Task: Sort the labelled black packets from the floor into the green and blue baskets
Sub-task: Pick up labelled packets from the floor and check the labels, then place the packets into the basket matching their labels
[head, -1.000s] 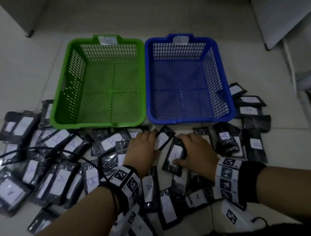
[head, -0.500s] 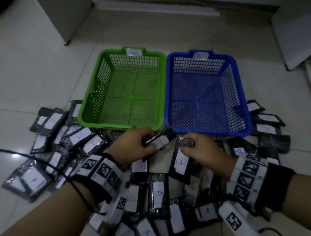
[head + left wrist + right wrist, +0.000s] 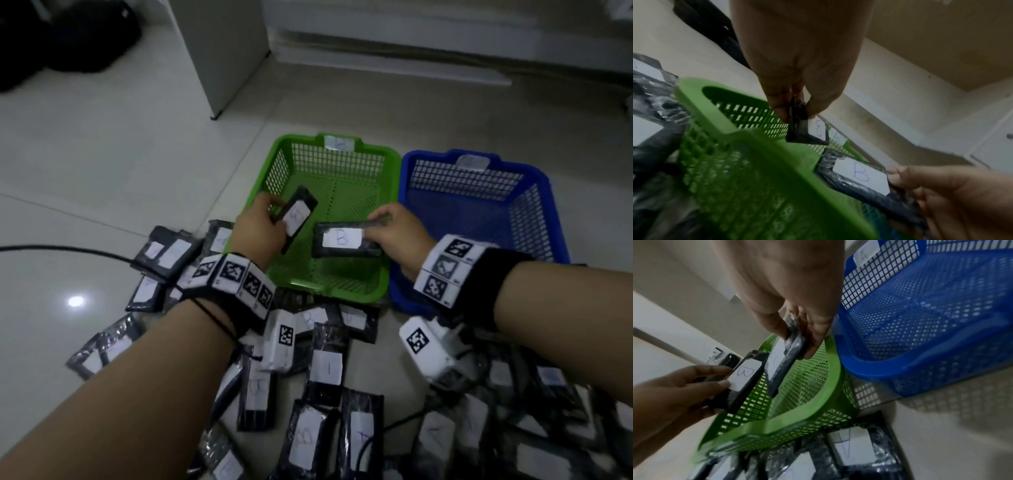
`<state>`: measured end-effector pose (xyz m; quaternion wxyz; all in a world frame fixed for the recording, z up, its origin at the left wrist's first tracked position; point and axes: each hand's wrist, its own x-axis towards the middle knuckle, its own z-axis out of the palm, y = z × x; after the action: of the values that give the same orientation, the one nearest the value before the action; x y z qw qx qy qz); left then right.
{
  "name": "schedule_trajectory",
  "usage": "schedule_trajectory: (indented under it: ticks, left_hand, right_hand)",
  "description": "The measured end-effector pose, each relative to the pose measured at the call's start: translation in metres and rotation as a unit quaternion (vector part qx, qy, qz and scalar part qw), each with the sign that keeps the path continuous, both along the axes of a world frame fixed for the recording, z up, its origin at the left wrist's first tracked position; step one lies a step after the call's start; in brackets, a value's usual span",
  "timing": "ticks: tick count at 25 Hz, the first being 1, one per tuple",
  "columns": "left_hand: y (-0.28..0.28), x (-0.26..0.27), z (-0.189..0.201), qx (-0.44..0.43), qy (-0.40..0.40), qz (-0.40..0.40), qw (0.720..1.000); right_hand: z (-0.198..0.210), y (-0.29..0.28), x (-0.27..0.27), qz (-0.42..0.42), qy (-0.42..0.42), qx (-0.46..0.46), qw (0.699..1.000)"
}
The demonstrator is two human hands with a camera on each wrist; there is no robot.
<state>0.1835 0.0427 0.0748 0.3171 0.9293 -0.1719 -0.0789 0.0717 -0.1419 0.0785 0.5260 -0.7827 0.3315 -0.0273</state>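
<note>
My left hand [image 3: 275, 214] pinches a black packet [image 3: 296, 217] with a white B label, tilted over the left part of the green basket [image 3: 376, 150]. Beside it my right hand [image 3: 371, 228] pinches a second B packet [image 3: 342, 240] by its right end, level above the same basket. The blue basket [image 3: 555, 219] stands against the green one on the right with nothing in it. The left wrist view shows the left hand [image 3: 797, 105] gripping its packet [image 3: 803, 129] at the top. In the right wrist view, the right hand [image 3: 795, 337] grips its packet [image 3: 791, 345] edge-on.
Several labelled black packets [image 3: 325, 370] lie piled on the tiled floor in front of and to the left of both baskets. A black cable [image 3: 68, 248] runs in from the left. A white cabinet [image 3: 222, 51] and a dark bag [image 3: 51, 34] stand beyond.
Both hands have lifted their packets off the floor pile and carried them forward over the green basket. The head view has tilted up and to the left.
</note>
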Motion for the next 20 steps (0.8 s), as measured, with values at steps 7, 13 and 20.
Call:
schedule_trajectory:
  ticks: [7,13,20]
  left_hand:
    - [0.011,-0.012,-0.035,0.102,0.008,-0.045,0.994]
    - [0.057,-0.069,-0.036,-0.056,-0.159,-0.011,0.986]
    - [0.082,-0.119,-0.087,0.091,-0.018,-0.141,0.986]
  right_hand:
    - [-0.017,0.014,0.002,0.129,0.063,-0.186,0.972]
    - [-0.019,0.037,-0.031,0.264,0.038,-0.305,0.914]
    - [-0.037,0.082,-0.092,0.4,0.016,-0.268,0.876]
